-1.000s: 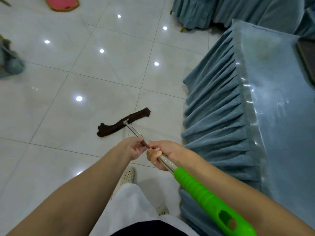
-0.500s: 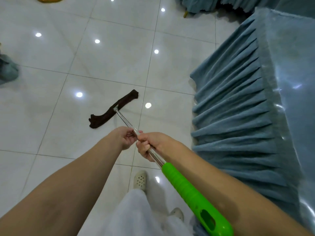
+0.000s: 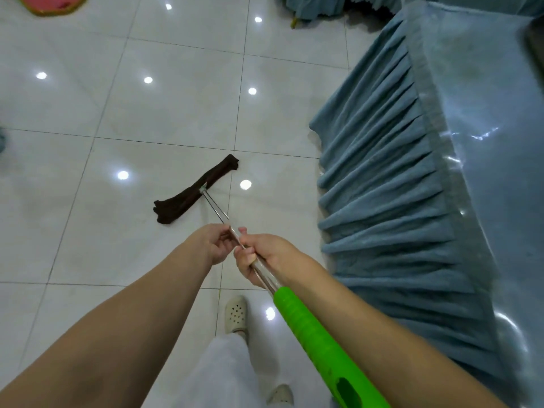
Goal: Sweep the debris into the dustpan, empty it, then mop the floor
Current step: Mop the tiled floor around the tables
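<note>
Both hands grip the mop's metal pole (image 3: 216,208): right hand (image 3: 262,256) fingers wrapped around it just above the green grip (image 3: 312,328), left hand (image 3: 216,242) fingers pinching it farther down, while the dark mop head (image 3: 188,195) lies on the tiled floor (image 3: 147,119), its underside hidden.

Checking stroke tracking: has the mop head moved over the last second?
Yes. The mop head has slid away from the person: its far end now nearly reaches the grout crossing, clearly short of it earlier.
</note>
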A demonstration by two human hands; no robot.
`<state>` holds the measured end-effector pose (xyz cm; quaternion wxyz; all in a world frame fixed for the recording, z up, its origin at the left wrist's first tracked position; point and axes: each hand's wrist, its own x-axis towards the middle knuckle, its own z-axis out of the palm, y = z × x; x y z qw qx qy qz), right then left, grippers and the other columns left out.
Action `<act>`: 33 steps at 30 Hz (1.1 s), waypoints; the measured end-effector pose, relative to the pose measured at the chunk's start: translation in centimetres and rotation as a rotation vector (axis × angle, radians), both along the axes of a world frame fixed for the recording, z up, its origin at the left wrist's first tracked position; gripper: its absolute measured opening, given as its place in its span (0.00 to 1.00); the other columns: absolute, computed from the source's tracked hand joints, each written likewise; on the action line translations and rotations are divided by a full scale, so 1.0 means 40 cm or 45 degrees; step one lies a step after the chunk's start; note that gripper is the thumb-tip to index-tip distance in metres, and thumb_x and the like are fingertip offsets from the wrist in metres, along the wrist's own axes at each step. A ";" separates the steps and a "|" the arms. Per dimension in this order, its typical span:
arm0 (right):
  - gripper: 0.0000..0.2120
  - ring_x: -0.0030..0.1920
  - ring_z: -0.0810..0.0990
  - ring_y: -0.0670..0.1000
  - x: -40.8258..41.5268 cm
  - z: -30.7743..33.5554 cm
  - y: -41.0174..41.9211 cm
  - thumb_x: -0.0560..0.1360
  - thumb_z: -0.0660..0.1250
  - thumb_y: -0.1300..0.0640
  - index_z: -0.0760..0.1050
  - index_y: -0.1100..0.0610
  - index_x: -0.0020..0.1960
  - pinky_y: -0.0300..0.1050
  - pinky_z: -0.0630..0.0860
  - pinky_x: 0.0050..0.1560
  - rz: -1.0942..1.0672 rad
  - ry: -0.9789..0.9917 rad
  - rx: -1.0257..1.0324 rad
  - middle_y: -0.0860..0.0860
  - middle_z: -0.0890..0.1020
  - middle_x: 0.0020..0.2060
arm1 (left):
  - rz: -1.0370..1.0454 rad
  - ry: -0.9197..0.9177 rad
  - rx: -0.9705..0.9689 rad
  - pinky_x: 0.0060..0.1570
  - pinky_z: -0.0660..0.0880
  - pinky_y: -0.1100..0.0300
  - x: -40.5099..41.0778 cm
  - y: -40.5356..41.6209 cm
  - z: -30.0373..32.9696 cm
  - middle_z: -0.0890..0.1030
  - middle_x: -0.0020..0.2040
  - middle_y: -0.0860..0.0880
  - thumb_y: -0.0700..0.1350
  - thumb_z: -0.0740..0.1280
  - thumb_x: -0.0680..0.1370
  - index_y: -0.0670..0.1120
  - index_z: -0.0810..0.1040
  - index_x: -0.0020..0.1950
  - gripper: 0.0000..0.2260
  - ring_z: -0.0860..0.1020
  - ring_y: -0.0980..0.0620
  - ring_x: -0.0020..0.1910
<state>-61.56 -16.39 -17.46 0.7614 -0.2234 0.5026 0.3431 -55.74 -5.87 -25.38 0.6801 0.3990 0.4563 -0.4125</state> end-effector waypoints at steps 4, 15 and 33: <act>0.15 0.14 0.63 0.43 -0.098 0.016 -0.070 0.80 0.58 0.63 0.70 0.49 0.37 0.29 0.60 0.13 -0.069 0.028 -0.020 0.49 0.69 0.31 | -0.134 -0.047 -0.061 0.40 0.80 0.64 -0.083 -0.071 -0.005 0.80 0.35 0.40 0.34 0.56 0.81 0.33 0.72 0.44 0.09 0.80 0.50 0.22; 0.17 0.12 0.63 0.44 -0.449 0.066 -0.166 0.81 0.57 0.63 0.69 0.49 0.36 0.29 0.59 0.12 -0.139 0.023 -0.093 0.49 0.68 0.31 | -0.207 0.006 -0.176 0.19 0.76 0.59 -0.431 -0.200 0.042 0.75 0.42 0.40 0.37 0.52 0.83 0.33 0.72 0.45 0.13 0.75 0.47 0.39; 0.14 0.12 0.64 0.45 -0.860 0.118 -0.184 0.82 0.54 0.62 0.68 0.47 0.43 0.29 0.59 0.12 0.405 0.043 -0.176 0.53 0.71 0.18 | 0.118 -0.055 -0.281 0.54 0.77 0.53 -0.924 -0.158 0.087 0.74 0.41 0.39 0.33 0.50 0.82 0.34 0.69 0.43 0.12 0.74 0.45 0.40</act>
